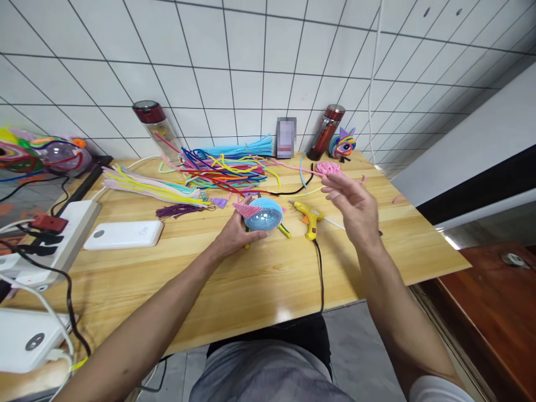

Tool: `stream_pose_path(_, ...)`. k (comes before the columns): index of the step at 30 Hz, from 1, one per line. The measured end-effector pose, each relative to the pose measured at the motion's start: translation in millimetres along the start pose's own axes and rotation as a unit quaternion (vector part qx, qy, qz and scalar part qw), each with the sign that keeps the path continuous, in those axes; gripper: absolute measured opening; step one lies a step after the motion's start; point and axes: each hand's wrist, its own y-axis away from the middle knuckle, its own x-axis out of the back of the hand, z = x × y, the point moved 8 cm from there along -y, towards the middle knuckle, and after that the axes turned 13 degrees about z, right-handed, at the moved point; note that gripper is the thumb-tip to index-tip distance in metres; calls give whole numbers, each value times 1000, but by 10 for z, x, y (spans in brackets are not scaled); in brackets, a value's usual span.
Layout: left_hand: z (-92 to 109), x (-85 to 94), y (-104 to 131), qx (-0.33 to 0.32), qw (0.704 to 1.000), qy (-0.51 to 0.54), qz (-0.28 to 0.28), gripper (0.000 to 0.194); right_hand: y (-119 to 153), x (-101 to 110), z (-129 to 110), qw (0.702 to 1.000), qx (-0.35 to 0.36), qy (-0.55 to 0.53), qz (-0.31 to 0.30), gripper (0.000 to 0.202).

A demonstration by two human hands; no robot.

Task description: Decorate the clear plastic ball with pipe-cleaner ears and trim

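Pale yellow wood-grain tabletop [251, 290] spreads before you, up to a wall of white tiles [243, 50]. Your clear, rounded plastic shell [270, 220] is capped with coiled light-blue fuzzy strands; a pink ribbed triangular piece [250, 210] sits at its left side, and yellow-and-green pieces [285, 231] show by its base. It is at the middle of the tabletop, in your left hand [240, 230], thumb along the near edge and fingers around the left side. Your left forearm slants in from the lower left. Well apart to the right, your right hand [355, 204] is raised and open, fingers slightly bent and pointing inward. Between shell and right hand lies a yellow glue gun [312, 218]; beyond, a heap of multicoloured fuzzy strands [226, 173].
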Motion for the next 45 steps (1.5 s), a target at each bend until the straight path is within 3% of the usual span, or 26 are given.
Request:
stream_pose_path(3,-25,-2,8,11,1000,-9,-4,117,-70,71,-252,996,74,39,39,23)
stream_pose_path(6,-66,16,16,23,999,-35,-3,110,-66,-331,-184,970,112,195,-89,27)
stream_pose_path(8,-78,19,20,26,999,-40,-4,109,-8,-717,53,898,134,355,-221,25)
stream_pose_path(10,-78,14,23,25,999,-35,-7,112,70,-1028,347,796,147,483,-335,27)
stream_pose_path(11,-78,13,23,24,999,-35,-7,113,72,-1138,436,780,146,497,-352,26)
stream_pose_path(13,-77,17,23,21,999,-45,-4,114,81,-1315,571,761,148,507,-376,28)
stream_pose_path(17,-51,18,20,9,998,-62,-3,112,101,-1505,696,756,147,495,-401,27)
stream_pose_path(22,1,-6,28,4,998,-57,-14,104,54,-1555,734,766,97,485,-410,9)
stream_pose_path(26,27,-10,36,-3,998,-52,-18,100,-148,-1367,651,798,56,480,-362,15)
stream_pose_path(28,31,-10,38,-9,998,-54,-21,99,-277,-1180,535,842,39,443,-307,17)
stream_pose_path(30,21,-10,35,-11,998,-56,-21,101,-371,-958,380,925,-13,306,-227,18)
stream_pose_path(32,1,-19,27,-12,999,-45,-23,104,-346,-796,271,967,-73,160,-184,23)
stream_pose_path(36,-18,-43,1,-32,999,-5,-26,110,-79,-752,161,971,-159,10,-177,32)
stream_pose_path(45,25,-42,12,-65,998,1,-17,124,306,-961,142,970,-188,-42,-144,27)
